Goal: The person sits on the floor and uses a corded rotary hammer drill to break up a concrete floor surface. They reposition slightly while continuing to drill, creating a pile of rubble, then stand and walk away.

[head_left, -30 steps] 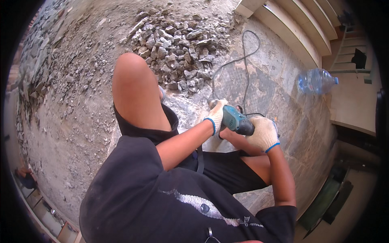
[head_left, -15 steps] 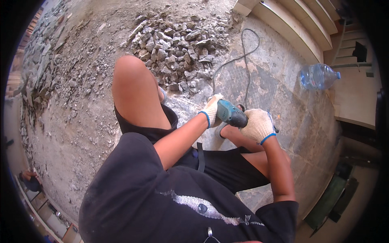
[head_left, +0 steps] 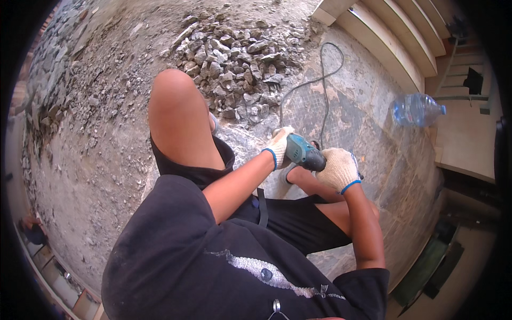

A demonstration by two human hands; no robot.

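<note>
In the head view, your left hand [head_left: 277,145] has its grip closed round the teal power tool's [head_left: 302,150] front, your right hand [head_left: 338,168] round its rear, between your bare legs [head_left: 180,125]. A kick or slip could drive it into one. Its cable [head_left: 326,96] loops ahead and could snag; stones [head_left: 237,61] lie ahead, a bottle [head_left: 418,110] and steps [head_left: 385,44] rightward.

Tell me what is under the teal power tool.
Pale ground and part of a shoe show beside the teal power tool. Directly beneath, the view is covered by the tool, the gloved left hand and right hand.
</note>
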